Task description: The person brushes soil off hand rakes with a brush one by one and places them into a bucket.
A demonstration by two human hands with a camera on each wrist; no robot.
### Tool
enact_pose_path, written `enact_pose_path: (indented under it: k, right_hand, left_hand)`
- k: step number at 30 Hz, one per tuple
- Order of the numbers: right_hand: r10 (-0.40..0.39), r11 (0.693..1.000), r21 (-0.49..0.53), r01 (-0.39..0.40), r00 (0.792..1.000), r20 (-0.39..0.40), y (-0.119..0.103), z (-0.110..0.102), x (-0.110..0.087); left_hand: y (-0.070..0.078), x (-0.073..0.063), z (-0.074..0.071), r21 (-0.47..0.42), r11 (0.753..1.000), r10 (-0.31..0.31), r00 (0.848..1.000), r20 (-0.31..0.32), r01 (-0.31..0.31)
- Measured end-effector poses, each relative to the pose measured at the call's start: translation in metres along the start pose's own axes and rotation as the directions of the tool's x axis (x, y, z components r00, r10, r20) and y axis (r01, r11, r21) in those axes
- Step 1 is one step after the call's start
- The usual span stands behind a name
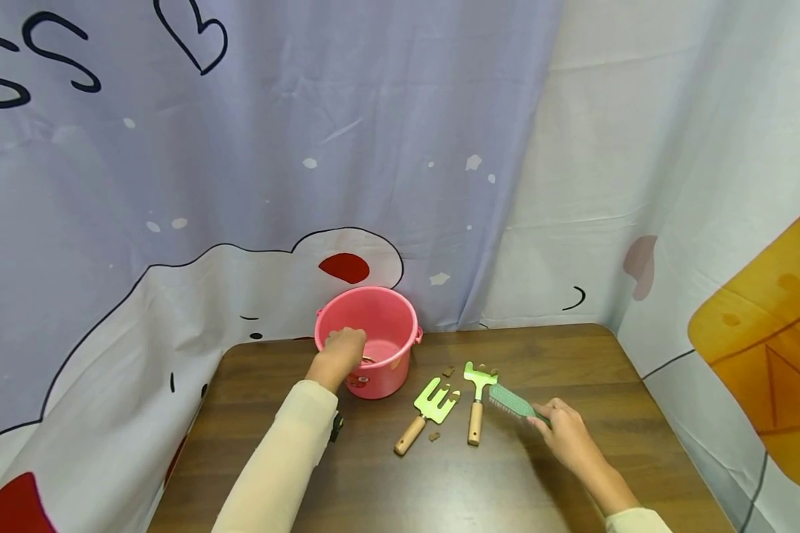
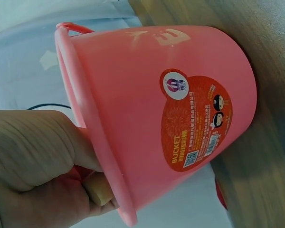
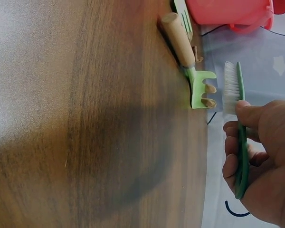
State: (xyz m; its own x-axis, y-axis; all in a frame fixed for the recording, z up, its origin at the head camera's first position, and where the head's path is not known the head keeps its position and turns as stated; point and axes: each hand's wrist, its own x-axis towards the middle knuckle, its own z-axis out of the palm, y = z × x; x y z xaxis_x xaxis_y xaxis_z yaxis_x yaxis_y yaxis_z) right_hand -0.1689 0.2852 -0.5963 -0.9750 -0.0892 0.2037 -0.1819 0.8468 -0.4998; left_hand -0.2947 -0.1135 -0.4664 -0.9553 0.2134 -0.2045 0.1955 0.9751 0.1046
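Left hand clasps a wooden piece at my bucket's mouth, right hand a brush; fork, rake outside seemingly remain.

Brown wood-grain table with a bucket and garden tools on it.
Taking the far edge as 12 o'clock, the pink bucket stands upright at 11, near that edge; the green hand fork lies near the middle, tines to 1, wooden handle to 7; just beside it, at 1, the small green rake points its handle to 6; one brown scrap lies at the fork's 1 o'clock, another near its 5.
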Motion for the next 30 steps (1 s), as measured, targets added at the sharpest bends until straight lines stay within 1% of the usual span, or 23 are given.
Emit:
enact_pose_path:
  k: [5, 8, 13, 17, 24, 30]
  right_hand:
    - [-0.001, 1.0, 0.001, 0.001, 1.0, -0.002, -0.001, 0.001, -0.002]
    - [-0.001, 1.0, -0.006, 0.001, 1.0, 0.0, -0.001, 0.001, -0.002]
    - [-0.005, 1.0, -0.017, 0.006, 1.0, 0.008, 0.0, 0.0, -0.002]
    - [-0.002, 1.0, -0.011, 0.002, 1.0, 0.013, 0.0, 0.0, -0.002]
    - [0.004, 1.0, -0.002, -0.004, 0.999, 0.035, 0.0, -0.001, -0.002]
    - [-0.003, 1.0, -0.005, 0.003, 1.0, 0.024, 0.0, -0.001, -0.002]
  left_hand:
    - [-0.002, 0.0, 0.003, -0.009, 1.0, -0.011, 1.0, 0.016, 0.011]
    - [-0.002, 0.0, 0.003, -0.017, 1.0, -0.021, 0.999, 0.035, 0.022]
    - [0.0, -0.001, 0.002, -0.022, 0.999, -0.03, 0.999, 0.043, 0.031]
    - [0.002, -0.004, 0.0, -0.037, 0.999, -0.023, 0.999, 0.033, 0.024]
    - [0.002, -0.01, -0.001, -0.053, 0.999, 0.006, 1.0, -0.011, -0.006]
    - [-0.001, -0.013, 0.001, -0.066, 0.997, 0.028, 0.998, -0.051, -0.031]
